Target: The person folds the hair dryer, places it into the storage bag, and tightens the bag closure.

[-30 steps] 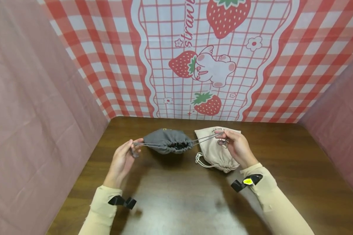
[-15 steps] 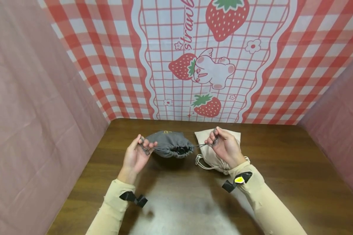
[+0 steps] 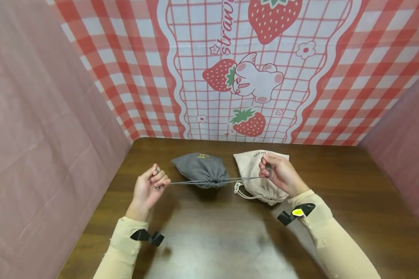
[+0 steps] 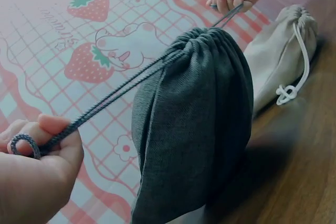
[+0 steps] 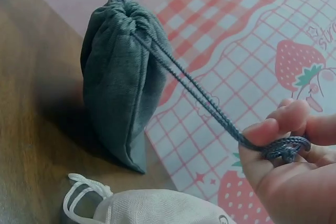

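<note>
A dark grey drawstring bag [image 3: 200, 166] with yellow lettering stands on the wooden table, its mouth gathered into tight pleats. To its left, my left hand [image 3: 150, 190] curls its fingers round one end of the grey drawstring [image 4: 113, 97]. On the other side my right hand [image 3: 281, 174] grips the opposite cord end, and a knotted loop shows in its palm in the right wrist view. Both cords run taut from the bag's neck. Behind and below my right hand lies a cream drawstring bag [image 3: 253, 182], its printed lettering partly covered by that hand.
The cream bag's white cord [image 3: 242, 192] trails on the wooden table [image 3: 209, 240]. A red-and-white strawberry cloth [image 3: 227, 97] hangs at the back, with pink cloth walls [image 3: 38, 135] at both sides.
The grey bag's mouth, gaping dark before, is now drawn closed. My hands came inward and re-gripped the cords, then moved apart again, pulling them taut.
</note>
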